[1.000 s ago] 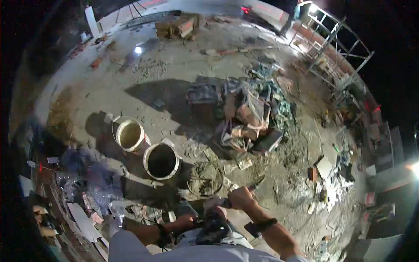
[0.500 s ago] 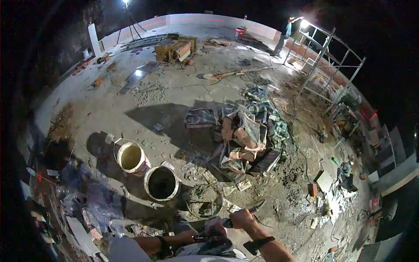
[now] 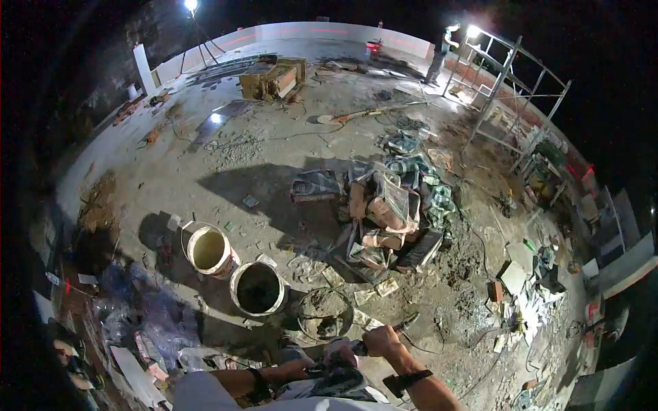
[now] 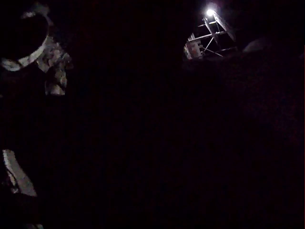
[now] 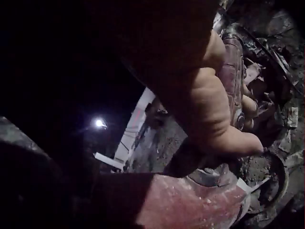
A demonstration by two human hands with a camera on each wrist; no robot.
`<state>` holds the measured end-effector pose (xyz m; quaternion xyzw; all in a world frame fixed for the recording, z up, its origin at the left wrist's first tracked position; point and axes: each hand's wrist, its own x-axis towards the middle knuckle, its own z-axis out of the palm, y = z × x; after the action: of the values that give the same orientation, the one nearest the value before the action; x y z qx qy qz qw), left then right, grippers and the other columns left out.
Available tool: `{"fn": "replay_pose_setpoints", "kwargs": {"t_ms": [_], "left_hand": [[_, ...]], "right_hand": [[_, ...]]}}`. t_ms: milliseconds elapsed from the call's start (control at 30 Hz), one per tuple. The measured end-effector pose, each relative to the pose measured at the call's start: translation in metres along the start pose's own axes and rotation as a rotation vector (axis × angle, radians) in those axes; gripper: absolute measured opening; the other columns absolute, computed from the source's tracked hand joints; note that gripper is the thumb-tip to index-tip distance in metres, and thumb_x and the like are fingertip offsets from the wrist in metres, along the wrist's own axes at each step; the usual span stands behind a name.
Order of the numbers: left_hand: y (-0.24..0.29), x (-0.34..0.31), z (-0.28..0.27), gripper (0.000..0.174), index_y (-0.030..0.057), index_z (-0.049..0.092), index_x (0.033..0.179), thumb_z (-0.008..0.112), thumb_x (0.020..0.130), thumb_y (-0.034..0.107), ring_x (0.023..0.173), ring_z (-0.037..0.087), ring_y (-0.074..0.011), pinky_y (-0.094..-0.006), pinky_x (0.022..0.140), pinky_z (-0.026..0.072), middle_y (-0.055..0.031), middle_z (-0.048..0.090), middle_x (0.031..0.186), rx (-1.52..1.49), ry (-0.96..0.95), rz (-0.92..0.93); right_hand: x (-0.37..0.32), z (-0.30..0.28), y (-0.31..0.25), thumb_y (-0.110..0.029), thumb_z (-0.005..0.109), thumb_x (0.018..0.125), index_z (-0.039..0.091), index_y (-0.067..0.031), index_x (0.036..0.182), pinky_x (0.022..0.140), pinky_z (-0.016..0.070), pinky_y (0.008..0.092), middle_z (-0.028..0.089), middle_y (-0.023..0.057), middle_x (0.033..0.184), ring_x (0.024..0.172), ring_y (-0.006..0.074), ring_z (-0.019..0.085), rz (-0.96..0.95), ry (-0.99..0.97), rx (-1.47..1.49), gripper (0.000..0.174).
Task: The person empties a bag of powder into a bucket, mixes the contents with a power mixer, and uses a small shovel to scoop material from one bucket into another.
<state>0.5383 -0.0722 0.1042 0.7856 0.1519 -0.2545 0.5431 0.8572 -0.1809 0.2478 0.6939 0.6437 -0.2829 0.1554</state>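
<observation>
At the bottom centre of the head view, a red and dark power tool (image 3: 340,355) lies close to the person's body. The right hand (image 3: 382,341) is curled round its dark handle, whose end points up to the right. From the right wrist view, the fingers of the right hand (image 5: 209,107) wrap a reddish handle (image 5: 232,62) beside a dusty red tool body (image 5: 190,200). The left hand (image 3: 295,370) is at the tool's left side; its fingers are hidden. The left wrist view is mostly black, and no hand shows there.
Two buckets (image 3: 227,262) (image 3: 282,296) stand ahead on the left, beside a round container (image 3: 351,315) of grey material. Bags and blocks (image 3: 387,212) are heaped beyond. Cables and rubble lie right. Farther off are a person (image 3: 436,58), scaffolding (image 3: 504,82) and cardboard boxes (image 3: 277,81).
The head view has tilted up, bringing the far wall and lamp into sight, then shifted slightly. Both hands remain at the tool. The distant person has lowered an outstretched arm.
</observation>
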Motion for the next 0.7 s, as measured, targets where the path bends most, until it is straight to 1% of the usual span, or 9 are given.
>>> {"fn": "replay_pose_setpoints", "kwargs": {"t_ms": [33, 133, 300, 367, 433, 567, 633, 667, 700], "left_hand": [[-0.006, 0.003, 0.004, 0.046, 0.009, 0.066, 0.118, 0.07, 0.084, 0.04, 0.102, 0.066, -0.0376, -0.0479, 0.085, 0.0506, -0.0194, 0.07, 0.106, 0.018, 0.051, 0.079], [-0.019, 0.006, 0.003, 0.047, 0.0078, 0.065, 0.118, 0.07, 0.084, 0.04, 0.101, 0.067, -0.0372, -0.0479, 0.084, 0.0504, -0.0205, 0.07, 0.104, 0.022, -0.067, 0.051], [-0.022, 0.008, 0.009, 0.047, 0.0062, 0.068, 0.112, 0.069, 0.084, 0.044, 0.093, 0.068, -0.0393, -0.0487, 0.079, 0.0508, -0.0212, 0.07, 0.097, 0.024, -0.009, 0.047], [-0.018, 0.008, 0.009, 0.047, 0.006, 0.069, 0.109, 0.069, 0.084, 0.045, 0.091, 0.068, -0.0401, -0.049, 0.078, 0.0508, -0.0214, 0.07, 0.094, 0.004, 0.005, 0.063], [-0.013, 0.005, 0.008, 0.046, 0.0056, 0.07, 0.106, 0.068, 0.085, 0.046, 0.086, 0.068, -0.0411, -0.0499, 0.076, 0.0508, -0.0221, 0.07, 0.09, 0.138, -0.049, -0.006], [0.011, -0.006, -0.012, 0.042, 0.0047, 0.07, 0.102, 0.065, 0.087, 0.044, 0.086, 0.068, -0.0406, -0.0505, 0.076, 0.0504, -0.0232, 0.07, 0.09, 0.136, -0.098, -0.022], [0.028, -0.02, -0.025, 0.041, 0.0037, 0.068, 0.101, 0.063, 0.088, 0.042, 0.088, 0.068, -0.0404, -0.0505, 0.075, 0.0501, -0.0233, 0.07, 0.092, 0.012, -0.092, 0.049], [0.018, -0.015, -0.022, 0.041, 0.0037, 0.068, 0.101, 0.063, 0.088, 0.042, 0.088, 0.068, -0.0404, -0.0505, 0.075, 0.0501, -0.0233, 0.07, 0.092, 0.014, -0.096, 0.048], [0.004, -0.004, -0.017, 0.041, 0.0037, 0.067, 0.103, 0.062, 0.088, 0.041, 0.09, 0.068, -0.0402, -0.0505, 0.076, 0.0501, -0.0233, 0.07, 0.093, 0.044, -0.169, -0.053]], "right_hand": [[0.001, 0.002, 0.0, -0.032, 0.064, 0.076, 0.074, -0.0082, 0.082, 0.071, 0.0563, 0.0445, 0.073, 0.0149, 0.082, 0.082, 0.0306, 0.072, 0.0, 0.0, 0.002, 0.026], [0.001, 0.003, 0.0, -0.032, 0.064, 0.076, 0.074, -0.0085, 0.081, 0.071, 0.0563, 0.0447, 0.073, 0.0146, 0.082, 0.081, 0.0308, 0.072, 0.008, 0.0, 0.028, 0.026], [-0.008, 0.006, -0.003, -0.031, 0.064, 0.076, 0.075, -0.0092, 0.082, 0.071, 0.0561, 0.0443, 0.073, 0.014, 0.081, 0.082, 0.0309, 0.072, -0.009, 0.08, 0.023, 0.025], [-0.01, 0.004, -0.005, -0.03, 0.064, 0.075, 0.075, -0.0094, 0.082, 0.071, 0.0562, 0.0441, 0.073, 0.0136, 0.081, 0.082, 0.0312, 0.072, 0.006, 0.044, 0.026, 0.025], [-0.012, 0.005, -0.006, -0.03, 0.064, 0.075, 0.075, -0.0096, 0.083, 0.071, 0.0562, 0.0439, 0.073, 0.0132, 0.081, 0.082, 0.0314, 0.072, 0.019, 0.007, 0.028, 0.024], [-0.015, 0.011, -0.004, -0.027, 0.064, 0.074, 0.075, -0.0105, 0.084, 0.07, 0.0564, 0.0432, 0.073, 0.0119, 0.081, 0.081, 0.0312, 0.072, 0.02, 0.023, 0.041, 0.022], [-0.017, 0.008, -0.005, -0.026, 0.065, 0.074, 0.075, -0.0106, 0.084, 0.07, 0.0564, 0.0429, 0.073, 0.0116, 0.082, 0.081, 0.031, 0.072, 0.001, 0.049, 0.048, 0.021], [-0.018, 0.005, -0.006, -0.025, 0.065, 0.073, 0.075, -0.0105, 0.084, 0.07, 0.0565, 0.0425, 0.073, 0.0115, 0.081, 0.081, 0.0307, 0.072, 0.007, -0.001, 0.047, 0.021], [-0.019, 0.003, -0.006, -0.024, 0.065, 0.072, 0.075, -0.0104, 0.084, 0.07, 0.0565, 0.0422, 0.073, 0.0115, 0.081, 0.081, 0.0305, 0.072, 0.012, -0.052, 0.044, 0.021]]}}
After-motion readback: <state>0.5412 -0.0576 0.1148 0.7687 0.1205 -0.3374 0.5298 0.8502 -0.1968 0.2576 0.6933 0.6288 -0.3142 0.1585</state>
